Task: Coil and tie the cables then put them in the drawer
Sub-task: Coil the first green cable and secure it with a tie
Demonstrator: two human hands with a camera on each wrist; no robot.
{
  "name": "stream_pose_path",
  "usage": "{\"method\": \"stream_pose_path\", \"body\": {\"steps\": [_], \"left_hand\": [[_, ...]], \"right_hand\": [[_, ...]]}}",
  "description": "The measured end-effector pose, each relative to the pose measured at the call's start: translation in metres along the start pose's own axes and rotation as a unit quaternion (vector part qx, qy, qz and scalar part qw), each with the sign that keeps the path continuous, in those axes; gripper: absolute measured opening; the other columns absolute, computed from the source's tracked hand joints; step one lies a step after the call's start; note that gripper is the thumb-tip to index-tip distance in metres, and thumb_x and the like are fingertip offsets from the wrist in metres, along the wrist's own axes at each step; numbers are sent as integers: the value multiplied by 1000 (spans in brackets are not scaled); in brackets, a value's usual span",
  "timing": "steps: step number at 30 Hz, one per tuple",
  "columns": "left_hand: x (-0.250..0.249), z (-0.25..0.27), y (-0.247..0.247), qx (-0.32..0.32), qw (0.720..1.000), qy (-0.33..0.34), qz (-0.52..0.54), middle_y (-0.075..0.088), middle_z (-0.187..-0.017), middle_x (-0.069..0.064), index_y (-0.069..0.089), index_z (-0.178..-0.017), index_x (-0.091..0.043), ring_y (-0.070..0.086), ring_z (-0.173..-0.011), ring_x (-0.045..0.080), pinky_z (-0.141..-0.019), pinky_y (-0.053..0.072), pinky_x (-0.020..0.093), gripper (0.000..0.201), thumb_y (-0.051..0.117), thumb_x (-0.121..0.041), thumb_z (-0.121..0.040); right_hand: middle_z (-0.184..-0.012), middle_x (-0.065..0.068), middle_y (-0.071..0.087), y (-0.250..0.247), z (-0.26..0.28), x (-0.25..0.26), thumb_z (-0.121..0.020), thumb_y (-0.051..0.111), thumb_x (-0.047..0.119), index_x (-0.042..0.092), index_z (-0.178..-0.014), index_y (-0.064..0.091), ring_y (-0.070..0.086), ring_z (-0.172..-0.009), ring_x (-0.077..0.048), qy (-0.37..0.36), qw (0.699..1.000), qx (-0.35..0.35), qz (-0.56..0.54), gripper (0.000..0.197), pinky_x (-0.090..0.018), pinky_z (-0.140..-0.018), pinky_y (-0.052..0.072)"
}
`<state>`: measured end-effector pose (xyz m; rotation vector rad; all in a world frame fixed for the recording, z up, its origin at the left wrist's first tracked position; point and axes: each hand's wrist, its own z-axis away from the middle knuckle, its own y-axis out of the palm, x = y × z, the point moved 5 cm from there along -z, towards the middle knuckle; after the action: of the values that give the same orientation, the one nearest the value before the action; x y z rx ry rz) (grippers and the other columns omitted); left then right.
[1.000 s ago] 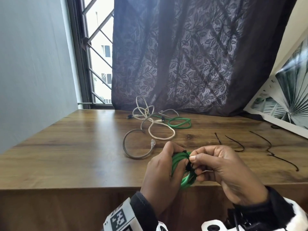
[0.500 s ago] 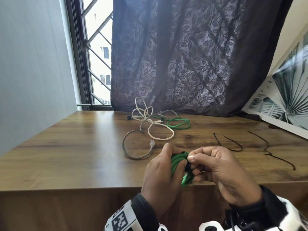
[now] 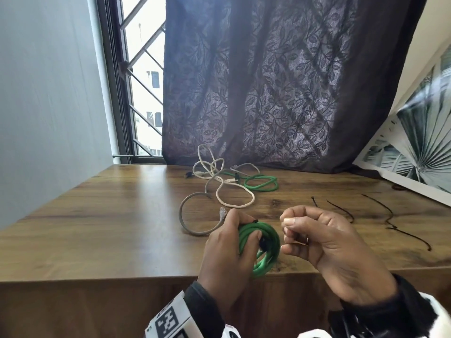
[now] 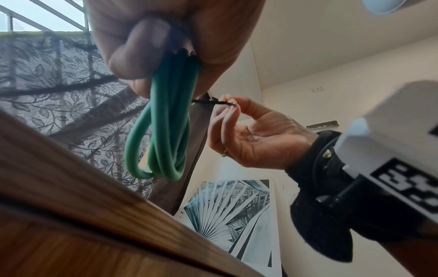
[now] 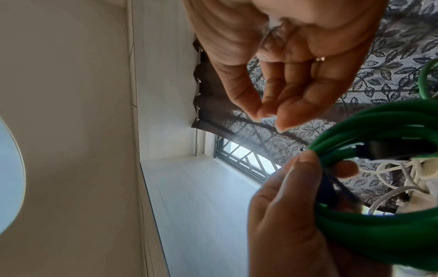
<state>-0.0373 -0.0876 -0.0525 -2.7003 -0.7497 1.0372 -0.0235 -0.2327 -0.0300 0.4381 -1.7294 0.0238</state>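
Green cable coil (image 3: 264, 250): lower centre of frame, over table (image 3: 122, 228) edge, clenched in left hand (image 3: 227, 259). Right hand (image 3: 324, 242) fingers pinching black tie (image 4: 214, 102) tail. Probably light, springy, slick; best gripped across bundled loops.

**Dark sleeves, marked wrist rigs**

Both arms wear black sleeves (image 3: 207, 301). Each wrist carries a white camera box (image 4: 388, 131) bearing a black-and-white square marker (image 3: 167, 323). A black mount with a silver screw (image 4: 327, 153) straps it on. A thin ring (image 5: 320, 59) circles one finger
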Motion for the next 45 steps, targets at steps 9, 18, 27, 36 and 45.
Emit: {"method": "stream_pose_path", "body": {"steps": [9,18,27,36,45], "left_hand": [[7,-11,-7,-26,972,-134,190,65,-69,10,58,-89,0,54,-47,-2,-48,39,10,9,63,-6,-85],[10,-8,-2,-32,957,-181,224,66,-77,19,59,-87,-3,61,-63,15,-58,46,28,24,65,-22,-73],[13,-3,-1,-31,954,-195,226,67,-75,19,58,-84,-7,61,-62,22,-59,47,37,22,62,-25,-71],[18,-1,-3,-47,950,-185,248,62,-64,3,56,-82,-11,51,-47,6,-46,38,19,15,63,-23,-76],[5,-4,-5,-53,965,-118,229,59,-58,-5,54,-86,-8,48,-48,4,-48,38,19,32,59,-35,-72]], "right_hand": [[-84,12,61,10,19,-1,-75,67,17,27,-77,69,61,-80,-9,-344,863,30,368,10,-18,-68,47],[-83,11,65,29,21,-14,-74,69,25,24,-76,68,62,-81,-10,-363,894,45,260,2,-18,-69,45],[-63,-3,70,25,12,-21,-49,82,46,15,-70,74,64,-58,-9,-214,976,31,17,38,-16,-55,50],[-63,-9,70,28,10,-28,-44,84,49,16,-71,72,61,-49,-10,-122,992,37,2,44,-20,-47,50],[-54,-9,65,25,5,-12,-60,61,6,10,-62,71,57,-43,-10,-78,997,-1,-19,11,-19,-43,49]]}}
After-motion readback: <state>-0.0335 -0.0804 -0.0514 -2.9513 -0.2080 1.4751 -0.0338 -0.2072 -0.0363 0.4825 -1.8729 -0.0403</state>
